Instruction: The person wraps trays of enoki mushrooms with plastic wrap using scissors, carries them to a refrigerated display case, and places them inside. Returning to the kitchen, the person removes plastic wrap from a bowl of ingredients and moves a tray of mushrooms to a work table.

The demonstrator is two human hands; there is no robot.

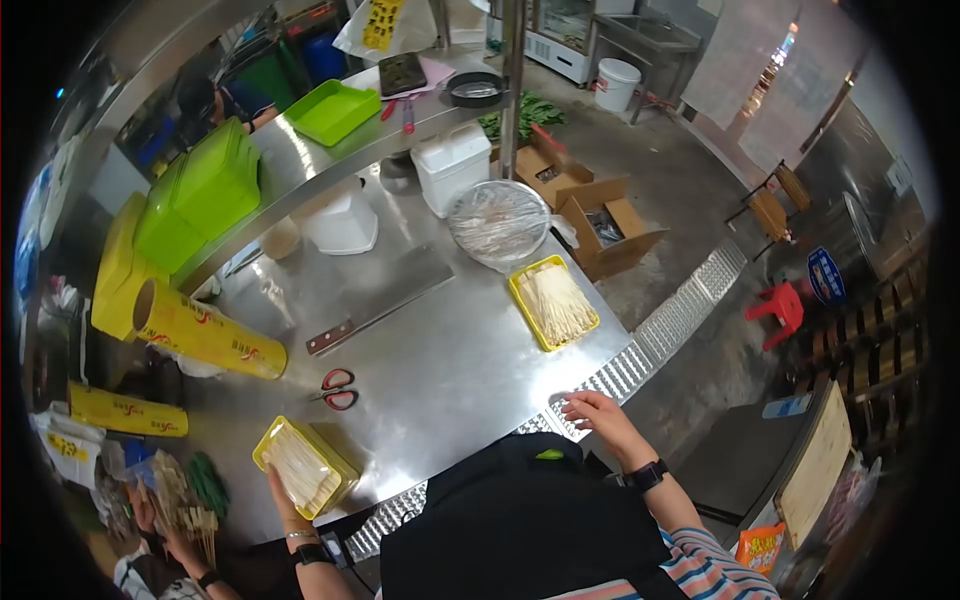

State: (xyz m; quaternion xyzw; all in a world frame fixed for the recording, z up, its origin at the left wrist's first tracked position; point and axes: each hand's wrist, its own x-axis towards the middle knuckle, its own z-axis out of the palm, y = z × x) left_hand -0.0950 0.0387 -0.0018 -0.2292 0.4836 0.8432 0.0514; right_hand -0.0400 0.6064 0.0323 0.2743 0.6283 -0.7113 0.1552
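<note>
My left hand is at the near side of a stacked yellow tray of enoki mushrooms, its thumb up against the rim; the other fingers are mostly hidden. The top tray looks covered in clear film. My right hand hovers by the table's front edge, fingers loosely bent and apart, with nothing in it. Beyond it sits a second yellow tray of enoki mushrooms on the steel table. Red-and-black-handled scissors and a wooden-handled cleaver lie between the trays.
Rolls of cling film are at the left, near another person's hand by skewers. Behind the cleaver stand white containers and a plastic-covered bowl. Green trays rest on the shelf above; cardboard boxes are on the floor.
</note>
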